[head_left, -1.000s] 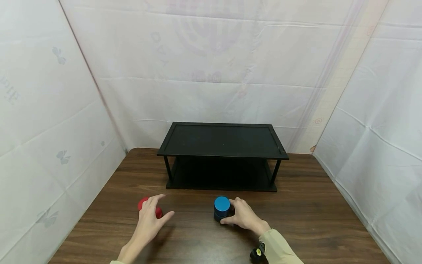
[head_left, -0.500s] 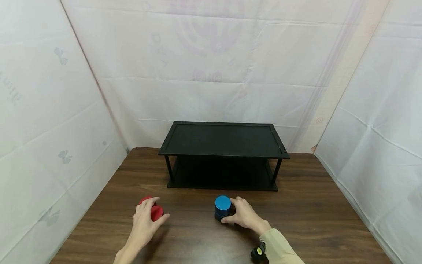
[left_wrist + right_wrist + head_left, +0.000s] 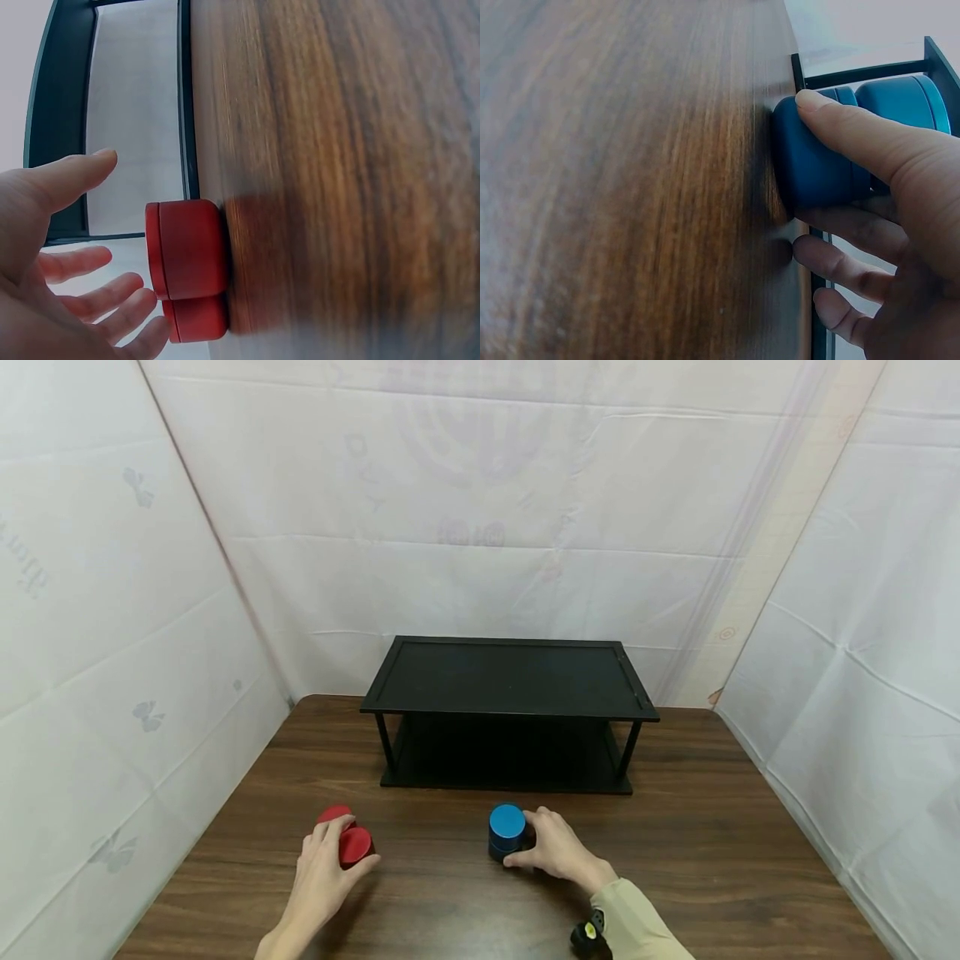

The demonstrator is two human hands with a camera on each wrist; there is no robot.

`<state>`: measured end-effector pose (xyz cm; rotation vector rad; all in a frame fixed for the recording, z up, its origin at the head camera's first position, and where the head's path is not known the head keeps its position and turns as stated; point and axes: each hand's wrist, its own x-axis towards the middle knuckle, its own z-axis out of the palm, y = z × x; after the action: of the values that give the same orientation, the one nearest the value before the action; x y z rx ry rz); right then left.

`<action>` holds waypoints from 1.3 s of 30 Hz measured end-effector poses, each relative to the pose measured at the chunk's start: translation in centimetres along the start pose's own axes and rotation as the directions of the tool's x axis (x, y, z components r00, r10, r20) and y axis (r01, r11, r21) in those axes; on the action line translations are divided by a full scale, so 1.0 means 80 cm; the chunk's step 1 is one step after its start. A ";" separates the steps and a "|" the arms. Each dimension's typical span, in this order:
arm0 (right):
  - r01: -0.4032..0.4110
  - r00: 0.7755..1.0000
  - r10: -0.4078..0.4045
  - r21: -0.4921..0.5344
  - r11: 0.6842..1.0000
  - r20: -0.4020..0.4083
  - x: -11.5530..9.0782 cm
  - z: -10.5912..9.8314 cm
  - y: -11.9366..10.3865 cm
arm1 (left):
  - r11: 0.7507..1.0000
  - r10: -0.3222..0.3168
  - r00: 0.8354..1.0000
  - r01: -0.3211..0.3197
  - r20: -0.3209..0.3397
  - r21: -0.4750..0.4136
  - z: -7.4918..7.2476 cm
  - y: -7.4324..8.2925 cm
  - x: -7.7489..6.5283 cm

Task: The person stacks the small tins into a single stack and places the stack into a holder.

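Two red round lidded tins stand side by side on the table, the nearer red tin [image 3: 356, 846] and the farther red tin [image 3: 199, 319]. My left hand [image 3: 318, 868] is at their left, its thumb spread wide from its fingers. In the left wrist view the fingertips lie right at the lids and the thumb is clear of the tins. My right hand [image 3: 558, 849] grips the lower blue tin [image 3: 814, 161] between thumb and fingers. Another blue tin, the upper one [image 3: 900, 101], sits on top of it, its lid facing up in the head view.
Behind both hands a black two-tier shelf [image 3: 506, 678] stands on the brown wooden table [image 3: 435, 893]. White sheets [image 3: 480, 485] enclose the back and both sides. A black device [image 3: 587, 935] is worn at the right wrist.
My left hand has drawn slightly back and to the left, so more of the nearer red tin shows. My right hand keeps its grip at the blue tins.
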<state>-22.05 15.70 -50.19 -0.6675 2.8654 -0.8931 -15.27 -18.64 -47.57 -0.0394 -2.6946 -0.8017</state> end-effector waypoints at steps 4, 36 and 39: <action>0.010 1.000 -0.010 -0.004 1.000 0.000 -0.001 0.000 0.000 | 1.000 -0.026 0.999 0.026 0.030 0.013 -0.001 -0.003 -0.001; 0.000 1.000 0.000 0.012 1.000 0.000 -0.002 -0.001 0.000 | 0.989 -0.146 0.978 0.141 0.146 0.042 0.002 -0.020 -0.001; -0.007 1.000 0.007 0.020 1.000 0.003 -0.002 -0.001 -0.002 | 0.987 -0.159 0.976 0.155 0.152 0.036 0.002 -0.019 0.001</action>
<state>-21.87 15.72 -50.07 -0.6563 2.8510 -0.9176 -15.58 -19.87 -48.45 0.1239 -2.8818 -0.8445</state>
